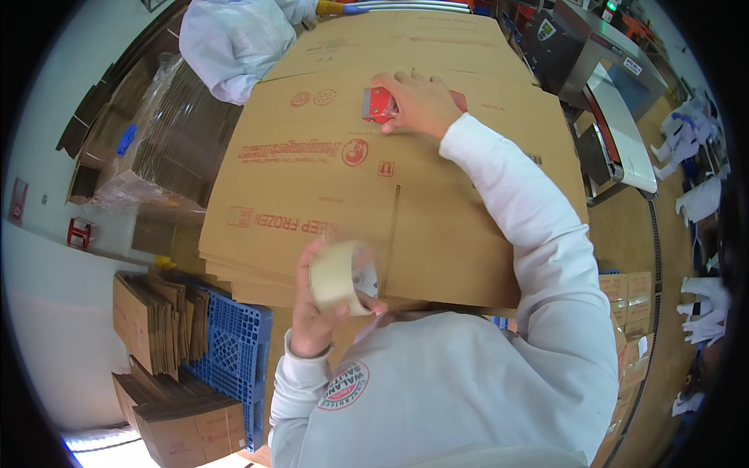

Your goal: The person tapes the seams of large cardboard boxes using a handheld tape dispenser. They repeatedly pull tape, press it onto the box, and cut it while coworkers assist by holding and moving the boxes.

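Note:
A wide roll of packing tape [332, 277] is in my left hand [309, 319], close to my chest, with its cardboard core facing right. My right hand [418, 102] reaches forward and grips a red tape dispenser [379, 106] with a grey metal front end. Part of the dispenser is hidden under my fingers and palm. Beneath both hands lies a stack of flat cardboard cartons [281, 193] printed in red, and the dispenser is at its top sheet, towards the far half.
A person in white [237, 44] stands at the far left corner of the stack. A machine with a conveyor [623, 131] is on the right. Film-wrapped cardboard [175, 140] stands left. A blue plastic pallet [231, 333] and folded cartons [146, 322] are lower left; cartons [629, 298] sit right.

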Demonstrator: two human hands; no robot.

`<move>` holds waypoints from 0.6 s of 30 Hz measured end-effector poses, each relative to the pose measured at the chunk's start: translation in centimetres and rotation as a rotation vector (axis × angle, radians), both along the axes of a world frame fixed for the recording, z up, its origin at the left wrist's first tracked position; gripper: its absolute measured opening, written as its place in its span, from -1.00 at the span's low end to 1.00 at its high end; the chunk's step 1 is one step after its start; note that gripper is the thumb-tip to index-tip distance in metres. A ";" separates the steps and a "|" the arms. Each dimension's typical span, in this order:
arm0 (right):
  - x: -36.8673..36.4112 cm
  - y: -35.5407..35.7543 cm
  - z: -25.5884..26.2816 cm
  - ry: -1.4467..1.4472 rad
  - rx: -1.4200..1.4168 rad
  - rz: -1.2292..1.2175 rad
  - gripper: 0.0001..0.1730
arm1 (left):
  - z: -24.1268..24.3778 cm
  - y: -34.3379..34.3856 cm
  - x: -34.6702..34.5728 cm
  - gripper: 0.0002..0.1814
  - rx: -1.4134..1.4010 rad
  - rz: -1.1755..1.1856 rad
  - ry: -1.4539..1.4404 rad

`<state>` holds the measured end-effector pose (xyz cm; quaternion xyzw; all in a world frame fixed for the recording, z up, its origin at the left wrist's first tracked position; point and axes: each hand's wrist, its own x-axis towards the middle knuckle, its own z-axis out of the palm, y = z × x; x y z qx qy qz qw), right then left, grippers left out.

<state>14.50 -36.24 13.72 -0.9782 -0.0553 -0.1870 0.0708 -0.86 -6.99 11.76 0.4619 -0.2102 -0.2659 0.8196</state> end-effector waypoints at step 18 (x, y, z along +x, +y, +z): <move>-12.2 -1.7 0.7 0.378 1.199 0.710 0.08 | 0.2 -8.1 0.5 -0.20 -0.082 -0.236 -0.083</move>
